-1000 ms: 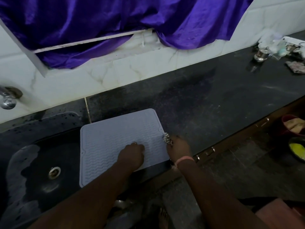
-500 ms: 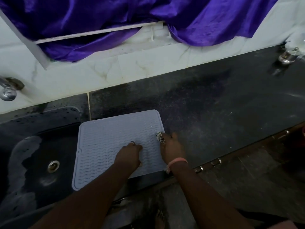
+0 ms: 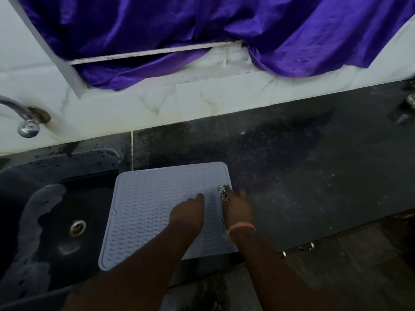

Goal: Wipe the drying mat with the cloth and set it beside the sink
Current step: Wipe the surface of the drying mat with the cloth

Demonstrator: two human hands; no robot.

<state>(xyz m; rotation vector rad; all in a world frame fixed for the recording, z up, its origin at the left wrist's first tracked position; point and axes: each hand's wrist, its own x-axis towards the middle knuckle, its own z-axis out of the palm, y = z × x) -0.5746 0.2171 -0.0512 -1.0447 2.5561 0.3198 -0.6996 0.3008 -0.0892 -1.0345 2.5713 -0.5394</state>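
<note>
A pale blue-grey ribbed drying mat lies flat on the dark counter, its left part hanging over the sink. My left hand rests on the mat's right half, one finger stretched forward. Just to its right, my right hand grips a small speckled cloth against the mat's right edge. A pink band circles that wrist.
A chrome tap juts from the white tiled wall above the sink, whose drain shows. Purple fabric hangs along the wall. Dark counter stretches to the right, a small metal item at its far end.
My right hand has slid the cloth a little left, from the mat's right rim onto its surface. My left hand stays on the mat. The view has shifted slightly.
</note>
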